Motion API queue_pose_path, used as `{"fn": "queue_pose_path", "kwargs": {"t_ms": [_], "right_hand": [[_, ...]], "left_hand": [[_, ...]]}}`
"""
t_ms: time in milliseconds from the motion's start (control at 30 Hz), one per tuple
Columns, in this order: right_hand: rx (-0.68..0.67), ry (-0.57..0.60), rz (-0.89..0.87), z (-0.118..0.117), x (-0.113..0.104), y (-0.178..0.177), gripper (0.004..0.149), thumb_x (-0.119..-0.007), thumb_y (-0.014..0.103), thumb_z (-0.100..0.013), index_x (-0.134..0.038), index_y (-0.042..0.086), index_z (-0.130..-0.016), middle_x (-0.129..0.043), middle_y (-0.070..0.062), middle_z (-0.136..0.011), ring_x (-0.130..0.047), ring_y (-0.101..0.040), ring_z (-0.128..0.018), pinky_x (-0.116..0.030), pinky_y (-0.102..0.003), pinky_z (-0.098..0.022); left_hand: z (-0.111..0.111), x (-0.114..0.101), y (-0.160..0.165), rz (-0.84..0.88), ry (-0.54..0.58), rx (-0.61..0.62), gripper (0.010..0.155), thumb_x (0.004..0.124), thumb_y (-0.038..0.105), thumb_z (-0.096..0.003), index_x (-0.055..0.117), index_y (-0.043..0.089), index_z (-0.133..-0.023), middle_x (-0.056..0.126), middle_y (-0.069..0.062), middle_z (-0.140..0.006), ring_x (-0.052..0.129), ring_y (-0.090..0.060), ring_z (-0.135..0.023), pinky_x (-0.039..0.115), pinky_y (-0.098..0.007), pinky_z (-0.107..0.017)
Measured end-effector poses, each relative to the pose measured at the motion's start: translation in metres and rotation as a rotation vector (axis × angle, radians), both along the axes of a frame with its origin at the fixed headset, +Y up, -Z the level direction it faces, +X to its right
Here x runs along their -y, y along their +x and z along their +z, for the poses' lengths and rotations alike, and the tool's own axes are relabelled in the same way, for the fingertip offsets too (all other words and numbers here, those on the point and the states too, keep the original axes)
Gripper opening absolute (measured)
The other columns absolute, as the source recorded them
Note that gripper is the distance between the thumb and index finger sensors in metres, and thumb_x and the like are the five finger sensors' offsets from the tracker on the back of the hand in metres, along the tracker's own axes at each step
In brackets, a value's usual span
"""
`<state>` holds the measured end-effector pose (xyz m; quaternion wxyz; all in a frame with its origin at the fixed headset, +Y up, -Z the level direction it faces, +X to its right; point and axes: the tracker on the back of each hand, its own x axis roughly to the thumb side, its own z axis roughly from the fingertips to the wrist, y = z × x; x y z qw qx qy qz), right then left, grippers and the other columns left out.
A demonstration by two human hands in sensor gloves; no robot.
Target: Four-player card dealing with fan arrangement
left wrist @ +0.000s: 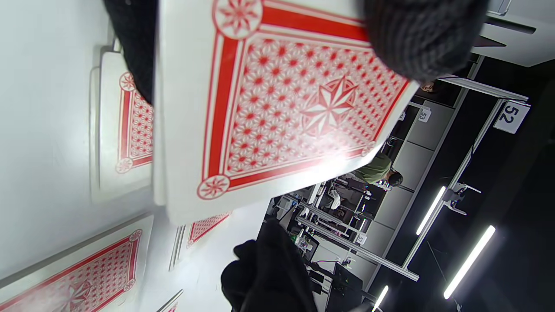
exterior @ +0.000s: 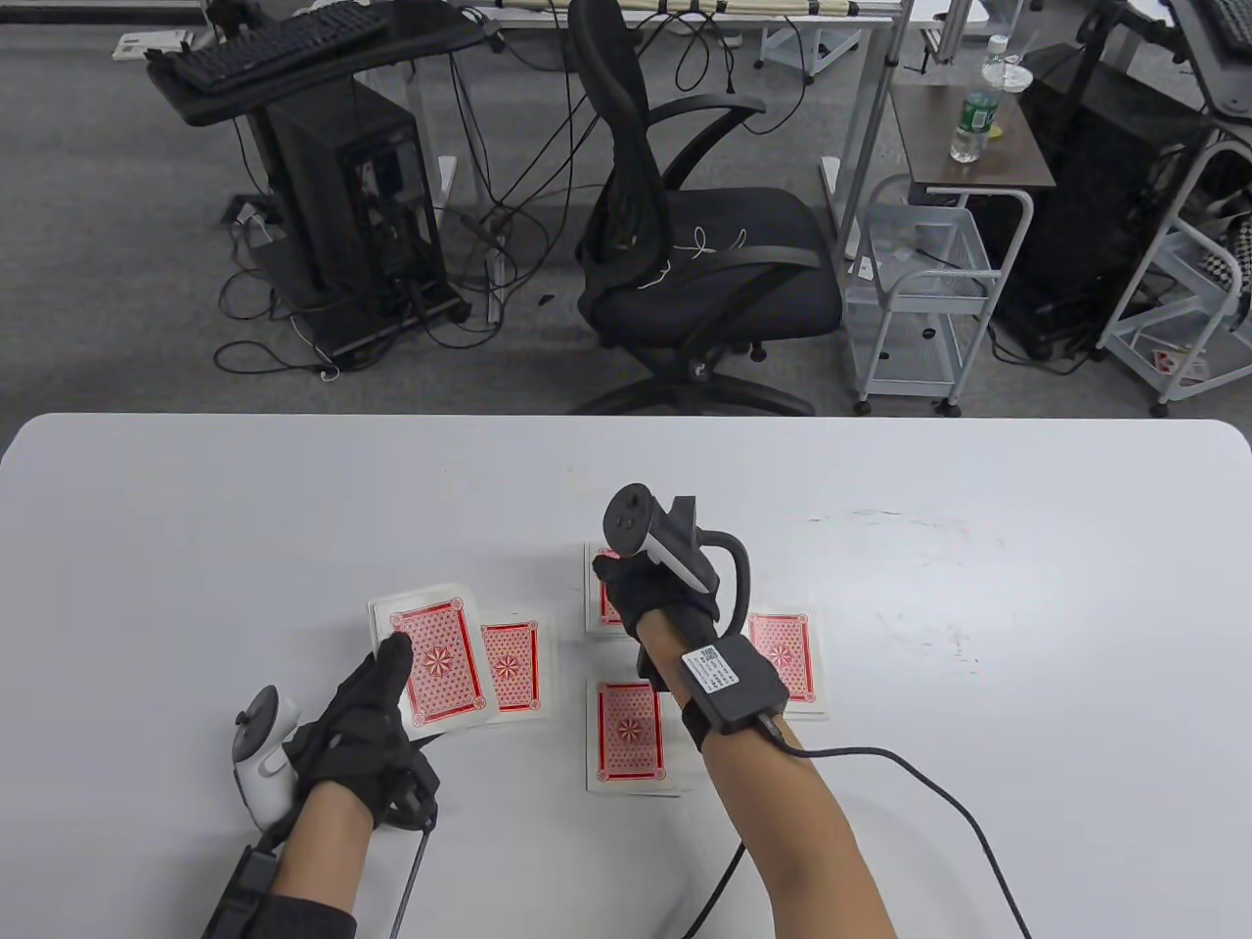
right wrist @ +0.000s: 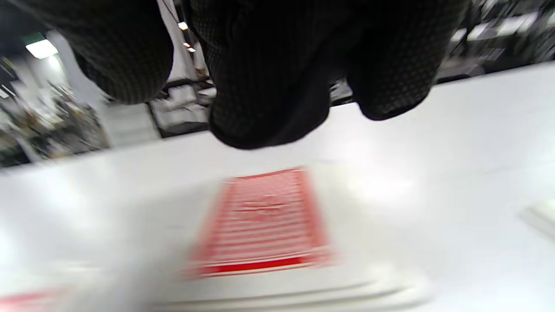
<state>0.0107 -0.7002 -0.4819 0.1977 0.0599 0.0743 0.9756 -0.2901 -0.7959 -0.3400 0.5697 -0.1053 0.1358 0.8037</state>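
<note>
On white table (exterior: 978, 587), L hand (exterior: 352, 724) grips deck (exterior: 435, 660); R hand (exterior: 650, 597) state unclear; office chair (exterior: 685, 245) behind.

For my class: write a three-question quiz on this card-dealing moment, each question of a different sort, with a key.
1. True or false: every card on the table lies face up.
2. Which hand holds the deck? A) left hand B) right hand C) neither
3. Fill in: apart from the deck, ___ places on the table show dealt cards.

Key
1. False: all show red patterned backs.
2. A: the left hand's fingers rest on the deck's top, and the left wrist view shows it lifted above the cards on the table.
3. Four: left pile, far pile, near pile, right pile. The right hand hovers over the far one.
</note>
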Motion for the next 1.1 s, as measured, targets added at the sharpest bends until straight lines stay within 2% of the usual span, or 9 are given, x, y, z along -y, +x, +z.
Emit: {"fn": "queue_pose_path", "kwargs": {"t_ms": [133, 267, 367, 433, 533, 600, 667, 900, 1100], "right_hand": [[-0.156, 0.028, -0.322, 0.04, -0.003, -0.029, 0.056, -0.076, 0.045, -0.057, -0.068, 0.009, -0.099, -0.086, -0.007, -0.077, -0.101, -0.016, -0.04, -0.075, -0.053, -0.048], [-0.255, -0.045, -0.438, 0.07, 0.007, -0.055, 0.069, -0.081, 0.052, -0.052, -0.06, 0.008, -0.102, -0.079, -0.009, -0.085, -0.098, -0.024, -0.055, -0.071, -0.058, -0.052], [-0.206, -0.055, -0.512, 0.08, 0.013, -0.059, 0.065, -0.091, 0.04, -0.047, -0.064, 0.009, -0.097, -0.082, -0.003, -0.077, -0.099, -0.02, -0.05, -0.073, -0.058, -0.052], [-0.174, -0.045, -0.539, 0.079, 0.014, -0.055, 0.064, -0.094, 0.039, -0.043, -0.071, 0.008, -0.093, -0.087, -0.002, -0.071, -0.103, -0.018, -0.044, -0.075, -0.057, -0.05], [-0.156, -0.036, -0.595, 0.074, 0.014, -0.043, 0.065, -0.094, 0.036, -0.042, -0.072, 0.005, -0.094, -0.094, -0.001, -0.065, -0.109, -0.017, -0.041, -0.077, -0.055, -0.05], [-0.158, -0.111, -0.681, 0.072, 0.016, -0.034, 0.064, -0.092, 0.035, -0.044, -0.07, 0.003, -0.094, -0.095, -0.002, -0.065, -0.109, -0.018, -0.044, -0.077, -0.056, -0.051], [-0.124, -0.096, -0.731, 0.072, 0.017, -0.021, 0.063, -0.093, 0.034, -0.044, -0.071, 0.003, -0.094, -0.095, -0.002, -0.065, -0.11, -0.018, -0.043, -0.078, -0.053, -0.05], [0.04, -0.041, -0.614, 0.061, 0.008, 0.071, 0.068, -0.092, 0.033, -0.046, -0.063, 0.003, -0.1, -0.091, -0.003, -0.068, -0.102, -0.015, -0.034, -0.078, -0.053, -0.046], [0.221, 0.002, -0.217, 0.054, 0.012, 0.149, 0.073, -0.092, 0.033, -0.047, -0.056, 0.004, -0.103, -0.086, -0.003, -0.071, -0.098, -0.014, -0.03, -0.076, -0.053, -0.046]], "left_hand": [[0.002, -0.001, 0.006, -0.004, 0.009, -0.001, 0.049, 0.079, 0.057, -0.0486, 0.078, 0.032, -0.091, 0.094, 0.008, -0.085, 0.104, -0.024, -0.07, 0.089, -0.044, -0.051], [0.004, -0.002, 0.012, -0.001, 0.022, 0.013, 0.049, 0.08, 0.056, -0.0483, 0.078, 0.032, -0.091, 0.095, 0.008, -0.085, 0.105, -0.023, -0.07, 0.09, -0.042, -0.051], [0.007, -0.004, 0.015, 0.004, 0.032, 0.004, 0.049, 0.08, 0.056, -0.048, 0.079, 0.032, -0.09, 0.096, 0.007, -0.084, 0.105, -0.023, -0.069, 0.091, -0.042, -0.05], [0.008, -0.004, 0.016, -0.004, 0.033, 0.014, 0.049, 0.08, 0.056, -0.0478, 0.079, 0.032, -0.09, 0.096, 0.008, -0.084, 0.105, -0.023, -0.069, 0.09, -0.042, -0.05], [0.008, -0.005, 0.016, 0.018, 0.034, 0.021, 0.049, 0.079, 0.056, -0.0478, 0.079, 0.031, -0.09, 0.095, 0.007, -0.084, 0.105, -0.023, -0.069, 0.09, -0.042, -0.05], [0.007, -0.008, 0.018, 0.024, 0.049, 0.034, 0.049, 0.079, 0.056, -0.0481, 0.079, 0.031, -0.09, 0.095, 0.007, -0.084, 0.105, -0.023, -0.069, 0.091, -0.042, -0.05], [0.007, -0.01, 0.02, 0.012, 0.057, 0.037, 0.049, 0.079, 0.056, -0.048, 0.079, 0.032, -0.09, 0.095, 0.007, -0.084, 0.106, -0.023, -0.068, 0.091, -0.042, -0.048], [0.008, -0.008, 0.021, -0.012, 0.036, 0.037, 0.049, 0.079, 0.056, -0.0482, 0.079, 0.032, -0.09, 0.095, 0.007, -0.084, 0.105, -0.023, -0.069, 0.091, -0.042, -0.049], [0.008, -0.009, 0.022, -0.023, 0.03, 0.048, 0.049, 0.079, 0.056, -0.0484, 0.078, 0.032, -0.091, 0.095, 0.007, -0.085, 0.105, -0.023, -0.069, 0.091, -0.042, -0.049]]}}
